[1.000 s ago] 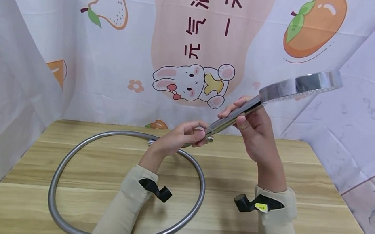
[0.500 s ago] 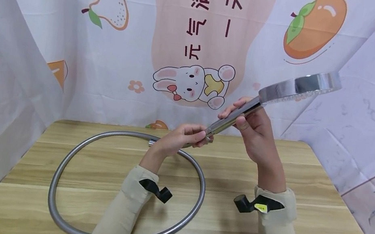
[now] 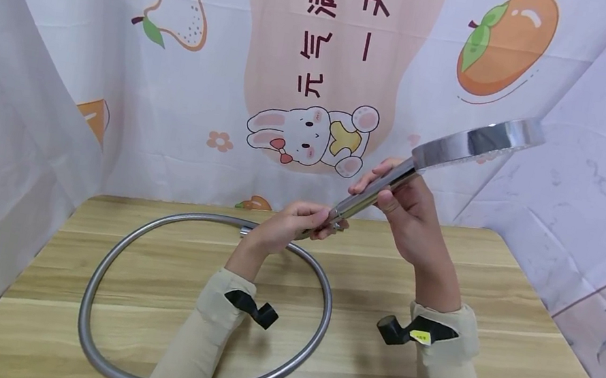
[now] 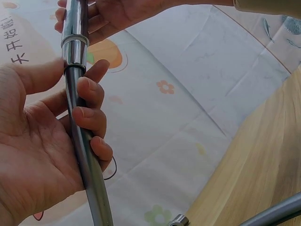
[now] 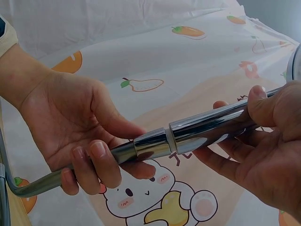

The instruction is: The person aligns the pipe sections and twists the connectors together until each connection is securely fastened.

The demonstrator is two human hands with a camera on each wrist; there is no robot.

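A chrome hand shower [image 3: 477,144] slants up to the right above the table, its round head at the top. My right hand [image 3: 415,223] grips its handle [image 5: 211,126] between thumb and fingers. Lower down, my left hand [image 3: 285,229] holds the grey metal shower hose [image 4: 87,150] just below its chrome end fitting [image 5: 153,143], fingers curled round it. In the right wrist view the fitting lines up with the handle's lower end, and a thin pale ring shows between them. How deep the fitting sits in the handle is hidden.
The rest of the hose [image 3: 89,300] lies in a wide loop on the wooden table [image 3: 369,371], partly under the left forearm. Its other end fitting [image 3: 245,231] rests near the back edge. A printed white curtain [image 3: 182,124] hangs behind and at both sides.
The hand shower has shifted slightly left and down, and its spray face shows less. My left fingers have moved a little on the hose end. The hose loop stays put.
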